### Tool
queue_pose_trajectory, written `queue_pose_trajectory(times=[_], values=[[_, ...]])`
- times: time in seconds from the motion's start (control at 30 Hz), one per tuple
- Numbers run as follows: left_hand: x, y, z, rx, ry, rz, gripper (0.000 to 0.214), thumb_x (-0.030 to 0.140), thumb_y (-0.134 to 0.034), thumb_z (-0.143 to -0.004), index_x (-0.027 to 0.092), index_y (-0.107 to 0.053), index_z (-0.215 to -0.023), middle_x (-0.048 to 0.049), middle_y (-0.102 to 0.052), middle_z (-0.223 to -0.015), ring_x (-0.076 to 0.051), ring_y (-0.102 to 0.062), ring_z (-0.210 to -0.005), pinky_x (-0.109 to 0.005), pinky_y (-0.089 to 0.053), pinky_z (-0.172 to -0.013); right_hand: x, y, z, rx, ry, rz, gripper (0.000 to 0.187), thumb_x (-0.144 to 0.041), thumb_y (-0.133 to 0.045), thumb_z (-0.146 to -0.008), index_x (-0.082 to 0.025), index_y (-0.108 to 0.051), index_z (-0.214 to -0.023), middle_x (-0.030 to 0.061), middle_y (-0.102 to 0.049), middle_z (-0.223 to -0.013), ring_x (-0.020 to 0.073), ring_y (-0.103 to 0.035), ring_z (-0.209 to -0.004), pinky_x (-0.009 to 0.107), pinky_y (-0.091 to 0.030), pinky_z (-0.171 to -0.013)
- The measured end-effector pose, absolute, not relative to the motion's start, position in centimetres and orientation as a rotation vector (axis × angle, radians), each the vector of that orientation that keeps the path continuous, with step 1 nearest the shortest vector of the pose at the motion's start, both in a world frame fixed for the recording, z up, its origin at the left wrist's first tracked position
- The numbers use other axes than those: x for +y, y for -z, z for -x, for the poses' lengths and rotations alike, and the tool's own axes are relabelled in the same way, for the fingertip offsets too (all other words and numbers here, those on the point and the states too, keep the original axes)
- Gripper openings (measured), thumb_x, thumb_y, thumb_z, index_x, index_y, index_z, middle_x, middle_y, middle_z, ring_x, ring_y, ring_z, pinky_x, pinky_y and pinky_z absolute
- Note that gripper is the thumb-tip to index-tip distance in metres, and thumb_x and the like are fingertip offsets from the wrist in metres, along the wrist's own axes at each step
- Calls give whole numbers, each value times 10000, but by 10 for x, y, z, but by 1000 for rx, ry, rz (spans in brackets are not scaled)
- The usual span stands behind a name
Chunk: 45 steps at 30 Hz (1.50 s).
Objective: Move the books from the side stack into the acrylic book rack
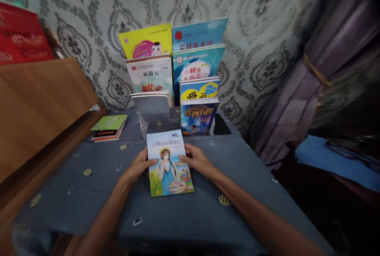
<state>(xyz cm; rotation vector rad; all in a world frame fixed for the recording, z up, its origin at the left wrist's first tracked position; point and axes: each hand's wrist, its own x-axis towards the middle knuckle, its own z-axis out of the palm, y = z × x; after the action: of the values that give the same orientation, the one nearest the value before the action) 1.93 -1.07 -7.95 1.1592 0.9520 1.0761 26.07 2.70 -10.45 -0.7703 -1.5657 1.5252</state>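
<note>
Pale-blue book [168, 165] was held between left hand [139, 165] and right hand [196, 158], fingers [190, 148] clamped on its opposite side edges, thumbs [152, 162] on its front, over counter [103, 177], before standing books [187, 76].

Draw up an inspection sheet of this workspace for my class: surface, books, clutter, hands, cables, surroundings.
Surface: cloth-covered table, blue-grey.
Books: held book, front cover showing; standing books in two columns behind it.
Clutter: book pile at left; dark flat object beside the right column.
Hands: left hand and right hand grip the held book's sides, thumbs on its cover.
Cables: nothing clearly seen.
Surroundings: patterned wall; tied curtain at right; cabinet at left, red box on it.
</note>
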Motion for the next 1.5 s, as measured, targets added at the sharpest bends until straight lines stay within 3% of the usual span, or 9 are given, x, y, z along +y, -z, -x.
queue_pose_trajectory(times=[0.07, 0.13, 0.37, 0.63, 1.03, 1.33, 1.5], values=[[-7, 70, -18, 957, -1105, -1236, 668, 323, -852, -650, 176, -593, -1248, -137, -681, -1279, -346, -617, -1204, -465, -491, -1015, 24, 96, -259, -1602, -1389, 726, 397, -462, -720, -788, -192, -611, -1058, 64, -741, -950, 216, -694, -817, 354, -558, -730], [-5, 59, -16, 980, -1141, -1327, 654, 345, -838, -674, 174, -585, -1252, -138, -672, -1293, -338, -615, -1203, -462, -494, -1014, 20, 85, -257, -1656, -1179, 739, 309, -425, -661, -840, -197, -606, -1041, 64, -731, -962, 226, -690, -873, 371, -551, -790], [-15, 48, -14, 1074, -1281, -1461, 555, 398, -779, -743, 177, -587, -1215, -114, -678, -1274, -299, -621, -1185, -443, -485, -1038, 0, 69, -258, -1874, -584, 837, 142, -331, -459, -986, -227, -548, -946, 25, -654, -829, 182, -623, -734, 288, -479, -665], [-28, 76, -17, 1154, -1265, -1372, 459, 383, -766, -750, 212, -621, -1150, -84, -687, -1249, -281, -614, -1189, -414, -478, -1039, -8, 87, -254, -1914, -497, 812, 165, -306, -405, -1013, -258, -535, -923, 52, -643, -832, 217, -623, -759, 329, -503, -705], [14, 60, 12, 1195, -1040, -1709, 514, 397, -724, -797, 190, -601, -1251, -113, -644, -1324, -301, -571, -1240, -444, -440, -1063, 36, 85, -243, -1923, -467, 826, 186, -303, -390, -1005, -221, -557, -1020, 56, -653, -838, 210, -617, -730, 302, -476, -693], [62, 43, 19, 1629, -1194, -1879, 313, 316, -682, -704, 176, -646, -981, -52, -717, -901, -274, -643, -875, -388, -502, -812, 83, 80, -215, -1878, -428, 851, 126, -289, -409, -970, -235, -518, -935, 46, -641, -796, 207, -589, -702, 295, -452, -682], [71, 30, 10, 1689, -1348, -1885, 290, 305, -675, -714, 210, -625, -983, -9, -675, -762, -236, -611, -753, -348, -483, -747, 98, 71, -211, -1826, -411, 827, 137, -306, -405, -968, -243, -500, -891, 50, -634, -798, 219, -588, -730, 302, -448, -676]])
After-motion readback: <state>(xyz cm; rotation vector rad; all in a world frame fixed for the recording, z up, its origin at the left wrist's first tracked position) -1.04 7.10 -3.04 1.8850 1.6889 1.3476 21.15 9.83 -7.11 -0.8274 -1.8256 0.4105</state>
